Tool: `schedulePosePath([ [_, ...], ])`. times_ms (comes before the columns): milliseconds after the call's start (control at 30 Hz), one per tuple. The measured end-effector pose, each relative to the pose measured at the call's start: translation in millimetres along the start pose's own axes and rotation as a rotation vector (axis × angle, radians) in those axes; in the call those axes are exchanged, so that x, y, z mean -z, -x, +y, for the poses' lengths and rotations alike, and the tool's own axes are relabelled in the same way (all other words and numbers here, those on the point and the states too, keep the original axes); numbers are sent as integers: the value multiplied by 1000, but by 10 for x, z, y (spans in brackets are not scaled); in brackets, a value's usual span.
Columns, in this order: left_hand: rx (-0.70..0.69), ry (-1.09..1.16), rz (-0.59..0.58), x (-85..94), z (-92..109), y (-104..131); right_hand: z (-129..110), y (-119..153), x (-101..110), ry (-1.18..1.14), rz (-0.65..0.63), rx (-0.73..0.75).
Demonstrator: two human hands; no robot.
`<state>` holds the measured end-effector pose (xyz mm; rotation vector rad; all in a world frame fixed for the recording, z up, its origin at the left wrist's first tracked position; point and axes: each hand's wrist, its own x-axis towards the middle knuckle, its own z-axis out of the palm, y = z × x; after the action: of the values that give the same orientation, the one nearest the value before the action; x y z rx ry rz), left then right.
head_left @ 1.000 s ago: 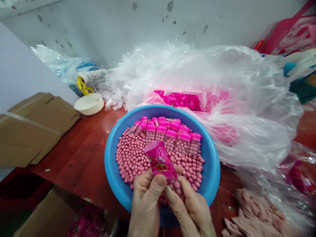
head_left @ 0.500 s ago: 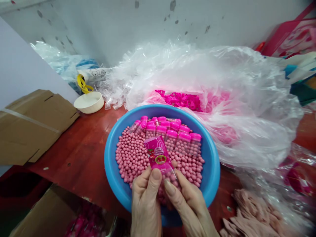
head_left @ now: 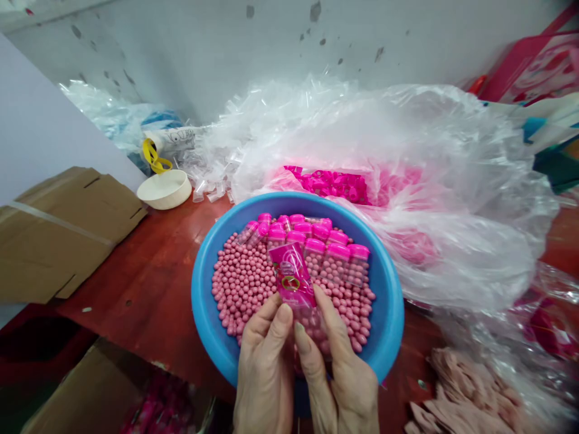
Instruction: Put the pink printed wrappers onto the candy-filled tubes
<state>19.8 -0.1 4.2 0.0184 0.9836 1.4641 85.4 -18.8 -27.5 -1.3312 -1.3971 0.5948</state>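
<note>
In front of me is a blue basin (head_left: 203, 289) filled with small pink candy balls (head_left: 244, 277). Several clear candy boxes with bright pink caps (head_left: 337, 252) lie on the balls at the far side. Over the near part of the basin, both hands hold one clear candy box (head_left: 312, 322) with pink balls inside. A printed pink sleeve (head_left: 292, 274) covers its upper end. My left hand (head_left: 265, 367) grips the box's left side, thumb near the sleeve's lower edge. My right hand (head_left: 341, 367) pinches the right side, index finger on the sleeve's edge.
Behind the basin, a large plastic bag (head_left: 452, 157) holds pink caps (head_left: 339, 184). Clear empty tubes (head_left: 212, 181), a white dish (head_left: 165, 190) and a yellow-handled tool (head_left: 154, 160) lie left of it. A cardboard box (head_left: 63, 235) stands left; pink cloth (head_left: 470, 392) lies right.
The sleeved box has shifted slightly and stands a little more upright in my hands. My right index finger has moved up along the sleeve's edge. The basin's contents look the same.
</note>
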Motion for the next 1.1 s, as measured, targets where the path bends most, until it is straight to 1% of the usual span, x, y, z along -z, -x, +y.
schedulePosePath([
  [100, -27, 24, 1, 22, -8, -10, 26, -21, -6, -12, -20, 114],
  [233, -41, 32, 36, 28, -5, -4, 43, -16, -11, -35, 14, 117],
  [333, -8, 26, 24, 1, -1, 16, 28, 16, 0, -3, 66, 56],
  [433, 55, -7, 19, -17, -12, 32, -16, 63, 9, 70, 102, -66],
  [533, 124, -23, -49, -14, -35, 33, -64, 94, 4, 106, 143, -184],
  [633, 145, -41, -100, 2, -56, 17, -85, 69, 4, 41, 153, -219],
  [767, 94, -71, -48, 26, -55, -13, -81, -46, 41, -94, 65, -243],
  [900, 112, -20, -46, 36, -24, -26, -81, -112, 82, -210, -58, -232],
  [967, 113, -7, -52, 36, -8, -23, -77, -100, 89, -228, -97, -244],
  [1100, 60, -8, -3, 41, 1, -12, -36, -66, 84, -171, -218, -218],
])
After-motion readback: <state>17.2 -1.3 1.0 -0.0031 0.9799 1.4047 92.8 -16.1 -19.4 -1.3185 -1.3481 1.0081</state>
